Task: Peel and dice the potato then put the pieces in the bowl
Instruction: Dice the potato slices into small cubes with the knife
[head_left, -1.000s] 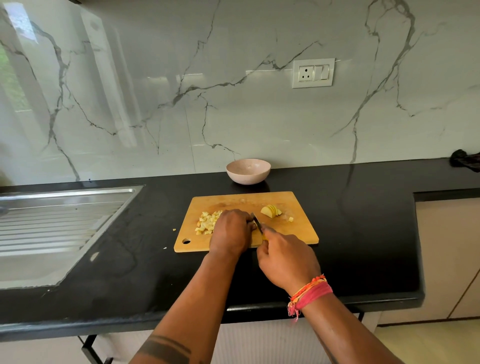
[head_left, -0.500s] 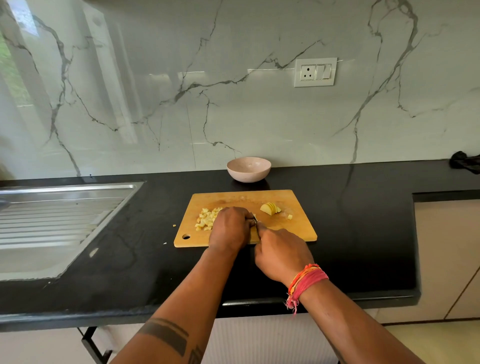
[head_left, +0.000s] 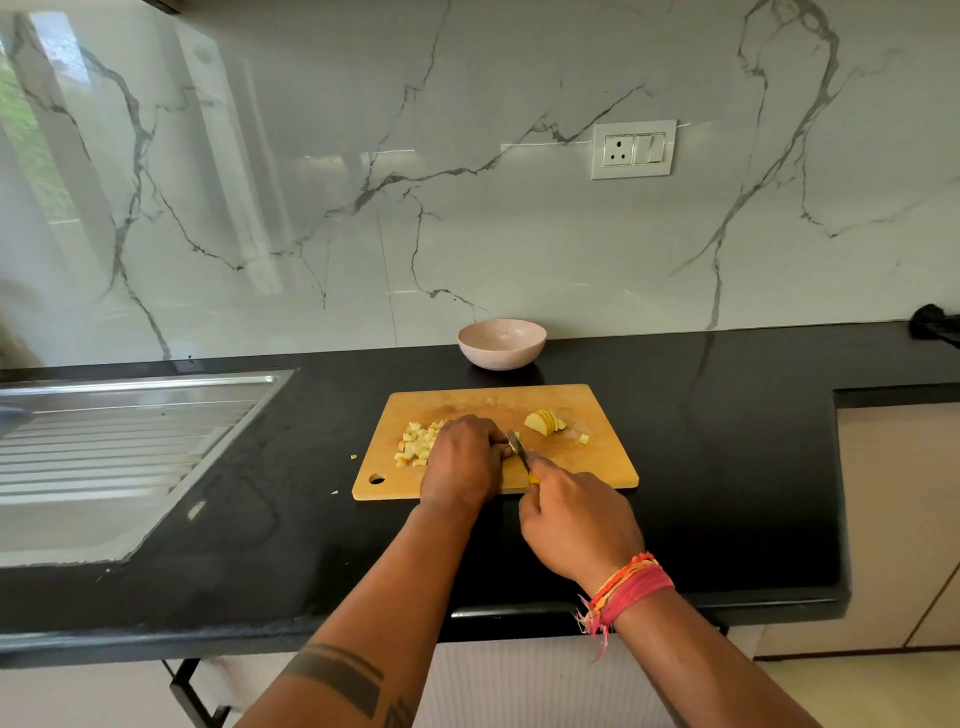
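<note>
A wooden cutting board (head_left: 597, 467) lies on the black counter. Several diced potato cubes (head_left: 415, 444) are piled on its left part. A sliced potato chunk (head_left: 543, 422) sits at its upper right, with one loose cube (head_left: 584, 439) beside it. My left hand (head_left: 462, 462) presses down on a potato piece that it hides. My right hand (head_left: 576, 522) grips a knife with a yellow handle; the blade (head_left: 517, 444) rests against my left fingers. A pale pink bowl (head_left: 501, 344) stands behind the board, with nothing visible inside.
A steel sink drainboard (head_left: 119, 441) fills the counter's left. A stray potato bit (head_left: 354, 457) lies left of the board. A dark cloth (head_left: 935, 325) sits at the far right. A wall socket (head_left: 634, 149) is on the marble backsplash.
The knife blade has worked up and down beside my left fingers, with my right hand shifting slightly. The camera has shifted a little. The potato pile and the bowl are unchanged.
</note>
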